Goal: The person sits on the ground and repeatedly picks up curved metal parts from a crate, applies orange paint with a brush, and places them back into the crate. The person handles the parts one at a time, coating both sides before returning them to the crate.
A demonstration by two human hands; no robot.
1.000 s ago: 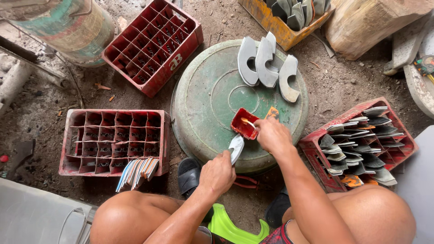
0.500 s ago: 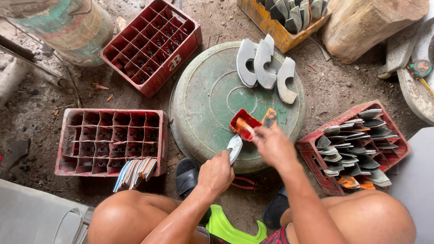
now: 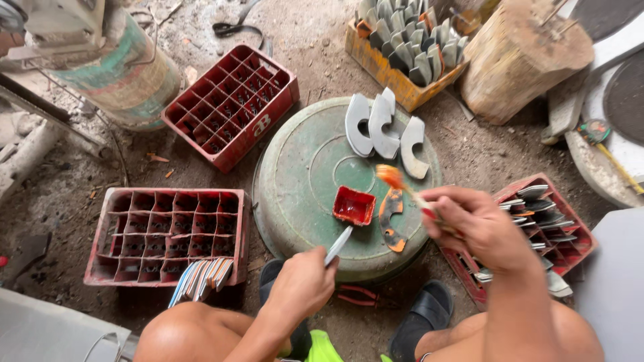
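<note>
The right hand is closed around the handle of a small paintbrush. The brush's long axis runs from the fist up and to the left, and its orange-loaded bristle tip hangs above the round green lid that serves as the work surface. The tip is blurred, so its exact height over the surface cannot be told.

The left hand is closed on the near end of a flat grey curved blade. This piece points away from the person, up and to the right, with its far end just beside the near edge of the red paint tray.

The tray, a small square dish of red-orange paint, sits on the lid between the two hands. It lies just left of and below the brush tip. The right hand is therefore the nearer one to the paint; the left holds its piece short of the tray.

Immediately right of the tray lies a curved piece with orange patches, its long axis running roughly towards and away from the person, directly below the brush shaft.

At the far edge of the lid stand three grey crescent pieces, well apart from both hands. An empty red compartment crate lies on the person's left, and a red crate of stacked blades on the right, partly hidden by the right forearm.
</note>
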